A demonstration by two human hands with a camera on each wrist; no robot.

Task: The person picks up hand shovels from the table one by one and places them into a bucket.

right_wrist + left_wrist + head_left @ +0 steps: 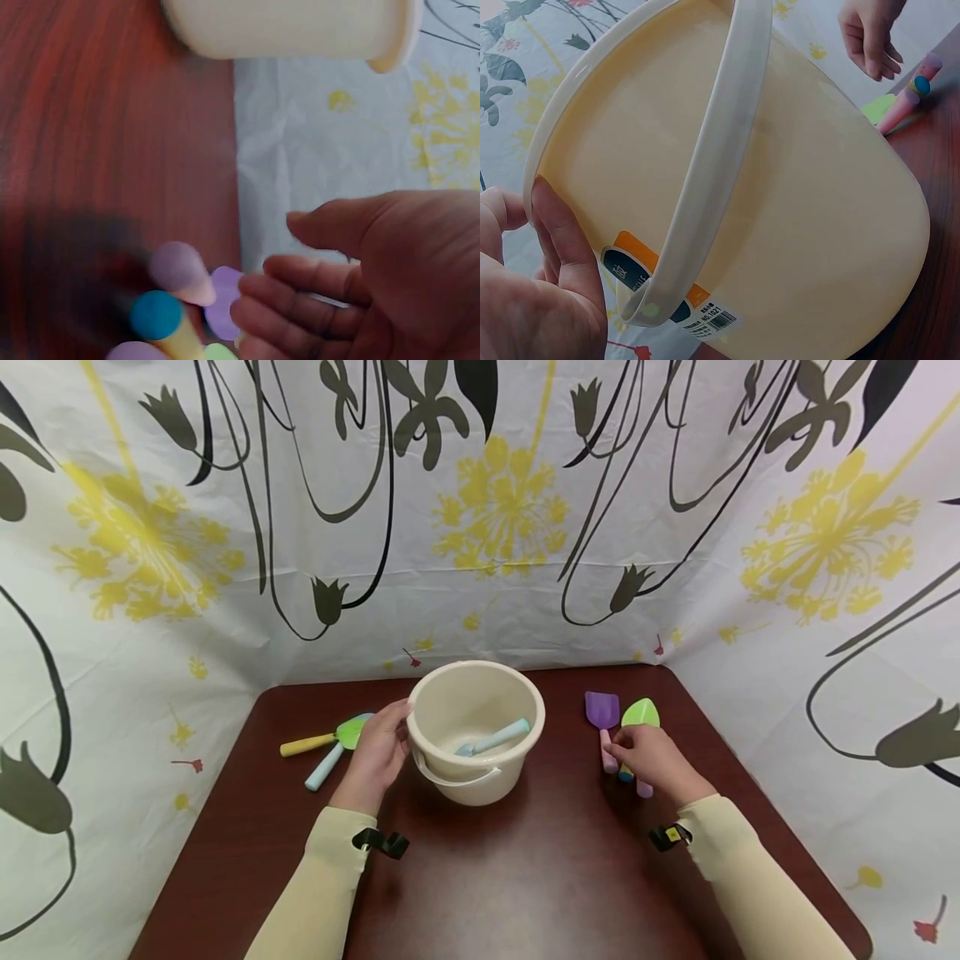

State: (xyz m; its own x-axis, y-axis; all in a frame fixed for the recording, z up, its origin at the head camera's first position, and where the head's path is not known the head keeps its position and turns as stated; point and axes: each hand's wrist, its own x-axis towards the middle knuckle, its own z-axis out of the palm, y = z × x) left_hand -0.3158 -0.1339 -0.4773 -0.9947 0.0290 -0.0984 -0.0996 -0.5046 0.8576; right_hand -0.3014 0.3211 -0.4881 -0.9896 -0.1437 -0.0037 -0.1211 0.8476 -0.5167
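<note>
My left hand (378, 747) grips the rim of a cream plastic bucket (480, 789) at its left side, thumb and fingers on either side of the edge in the left wrist view. Inside the bucket lies a small toy shovel (504, 737) with a light blue handle. The bucket's white carrying handle (720, 142) hangs down its near side. Over toy shovels on the right hovers my right hand (652, 760), fingers loosely bent and holding nothing. Below it are a purple shovel (602, 708) with a pink handle and a green shovel (641, 712); a blue-tipped yellow handle (180, 341) lies between them.
Left of the bucket, a green shovel (349, 733) with a yellow handle crosses another with a light blue handle (325, 768). All stand on a dark red-brown table (480, 877). White flower-printed sheeting (495, 602) rises behind the table and along both sides.
</note>
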